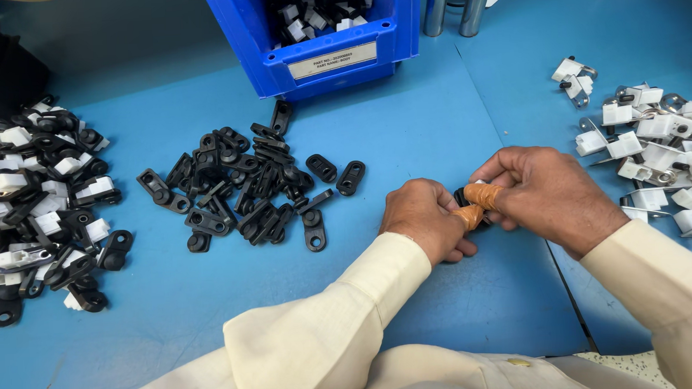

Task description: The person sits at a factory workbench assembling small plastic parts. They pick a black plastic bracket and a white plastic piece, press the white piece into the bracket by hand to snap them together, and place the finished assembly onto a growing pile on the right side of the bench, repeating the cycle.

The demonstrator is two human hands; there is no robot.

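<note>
Both your left hand [425,226] and right hand [544,193] pinch one small black part [463,199]; squeeze crooked and it may pop out.

Left hand [423,219] and right hand [547,196] together around a small black part [462,196], on blue table [406,137].

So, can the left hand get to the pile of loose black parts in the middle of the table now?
Probably yes. The left hand lies just right of the black parts pile, with only bare blue table between. But it and the right hand both grip a small black part, so it is occupied.
</note>
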